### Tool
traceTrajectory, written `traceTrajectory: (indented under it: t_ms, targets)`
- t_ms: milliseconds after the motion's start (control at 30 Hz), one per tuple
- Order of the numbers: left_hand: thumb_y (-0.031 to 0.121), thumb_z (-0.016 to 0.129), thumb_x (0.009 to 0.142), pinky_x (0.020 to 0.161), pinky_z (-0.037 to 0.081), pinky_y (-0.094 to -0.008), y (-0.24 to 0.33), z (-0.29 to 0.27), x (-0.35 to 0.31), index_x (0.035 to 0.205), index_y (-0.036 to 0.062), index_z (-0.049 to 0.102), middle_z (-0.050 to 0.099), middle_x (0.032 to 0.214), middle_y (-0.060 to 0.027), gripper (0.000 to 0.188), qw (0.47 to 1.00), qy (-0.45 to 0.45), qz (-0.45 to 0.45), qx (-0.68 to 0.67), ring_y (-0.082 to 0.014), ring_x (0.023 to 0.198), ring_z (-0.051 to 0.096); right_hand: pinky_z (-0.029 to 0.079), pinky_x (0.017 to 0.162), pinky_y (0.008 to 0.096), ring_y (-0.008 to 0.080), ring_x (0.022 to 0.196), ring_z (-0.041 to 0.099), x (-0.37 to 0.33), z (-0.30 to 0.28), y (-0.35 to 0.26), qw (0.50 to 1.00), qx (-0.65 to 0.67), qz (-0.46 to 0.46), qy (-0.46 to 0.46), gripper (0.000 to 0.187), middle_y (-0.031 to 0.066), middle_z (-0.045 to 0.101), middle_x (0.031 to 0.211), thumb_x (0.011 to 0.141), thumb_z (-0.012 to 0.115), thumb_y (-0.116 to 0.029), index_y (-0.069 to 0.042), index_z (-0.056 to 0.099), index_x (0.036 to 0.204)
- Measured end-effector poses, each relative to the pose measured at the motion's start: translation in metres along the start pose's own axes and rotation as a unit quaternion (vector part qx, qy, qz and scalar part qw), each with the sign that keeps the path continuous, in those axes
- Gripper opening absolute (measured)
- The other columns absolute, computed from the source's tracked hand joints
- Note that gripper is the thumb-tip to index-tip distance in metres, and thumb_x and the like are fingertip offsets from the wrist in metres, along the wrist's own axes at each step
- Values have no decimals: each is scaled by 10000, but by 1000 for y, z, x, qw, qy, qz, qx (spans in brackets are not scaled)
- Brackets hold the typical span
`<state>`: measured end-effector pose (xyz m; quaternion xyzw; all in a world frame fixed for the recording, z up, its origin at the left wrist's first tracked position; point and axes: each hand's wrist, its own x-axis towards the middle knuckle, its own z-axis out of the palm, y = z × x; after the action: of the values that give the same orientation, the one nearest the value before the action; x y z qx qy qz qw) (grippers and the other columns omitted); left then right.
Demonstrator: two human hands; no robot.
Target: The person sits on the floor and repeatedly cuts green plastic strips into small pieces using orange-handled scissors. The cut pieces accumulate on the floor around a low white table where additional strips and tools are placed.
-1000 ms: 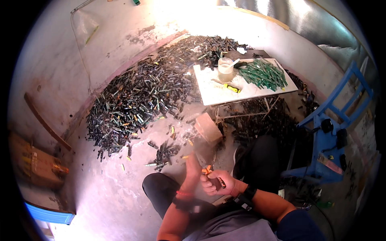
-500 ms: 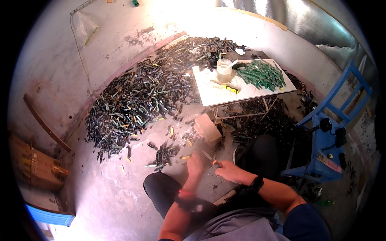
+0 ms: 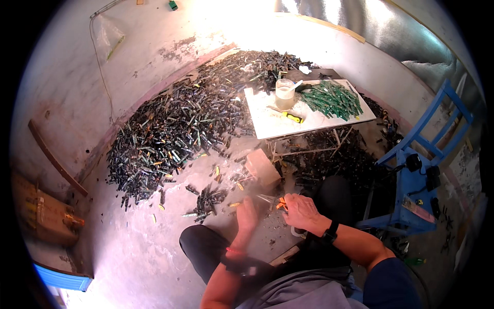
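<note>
My right hand [image 3: 302, 212] is closed round an orange-handled metal tool [image 3: 281, 204] whose slim bright end points left; its exact kind is unclear. Just left of that end is my left hand [image 3: 247, 215], slightly smeared, with its fingers drawn together; whatever they hold is too small to make out. Both hands are above the floor between my knees. Beyond them lies a pinkish block [image 3: 263, 169]. A small heap of dark strips [image 3: 208, 201] lies on the floor left of my left hand.
A large pile of dark strips [image 3: 175, 121] spreads along the wall. On a low white table [image 3: 267, 129] are a cup of cloudy liquid [image 3: 284, 95], a yellow-and-black-handled tool [image 3: 293, 117] and green strips [image 3: 332, 100]. A blue chair [image 3: 416, 185] stands right; a carton [image 3: 46, 211] sits left.
My right hand has moved slightly up and right, and more of the tool's orange handle shows. My left hand stays close to the tool's end. The whole view has shifted slightly.
</note>
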<state>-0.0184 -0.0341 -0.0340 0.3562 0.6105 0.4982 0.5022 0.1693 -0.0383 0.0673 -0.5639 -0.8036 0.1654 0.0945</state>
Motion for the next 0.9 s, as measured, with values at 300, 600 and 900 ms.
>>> traceTrajectory:
  t_ms: [300,600,900]
  targets:
    - [495,412,914,378,397,-274,10,2,-3,688,88,482,468,521,-28,471,989,-48,64,-123,-164,396,450,329,552,226,84,587,389,-31,18,-65,193,892,96,-397,120,-59,394,674,867,509,-226,-109,496,839]
    - [144,469,874,529,404,-418,-25,-15,9,840,-20,510,533,628,-148,173,979,37,72,187,-353,578,520,475,654,422,342,742,592,5,12,-8,998,67,-7,-20,203,160,586,782,768,591,-190,-30,532,878]
    - [267,330,957,515,418,-340,-4,0,3,834,-13,550,589,735,-76,376,987,10,144,70,-155,606,524,313,534,216,64,600,360,-23,23,-53,305,844,172,-407,75,-66,366,677,866,516,-195,-127,487,849]
